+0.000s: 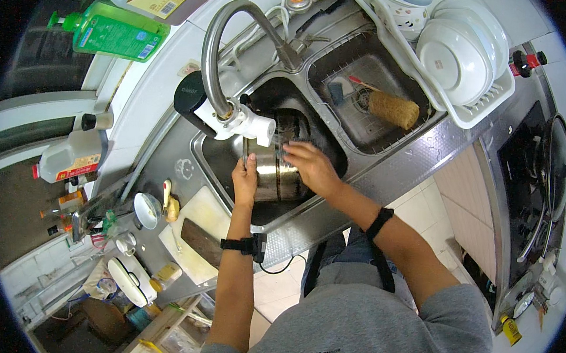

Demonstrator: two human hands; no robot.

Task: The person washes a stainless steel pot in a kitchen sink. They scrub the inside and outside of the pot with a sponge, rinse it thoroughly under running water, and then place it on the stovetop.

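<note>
A shiny metal pot (269, 178) lies tilted on its side in the left sink basin (215, 159). My left hand (245, 179) grips its rim, with the thumb on the outside. Above the pot hangs the white filter head (259, 129) of the curved metal faucet (210, 48), and water seems to run from it. My right hand (311, 166) is beside the pot wall, fingers bent under the spout; whether it holds anything cannot be told.
The right basin (364, 138) holds a loofah (393, 109) and a blue sponge (336, 92). Bowls (451, 63) stand in a white dish rack (484, 114) beyond. To the left, a cleaver (200, 242) lies on a cutting board (197, 210) near a bowl (146, 210).
</note>
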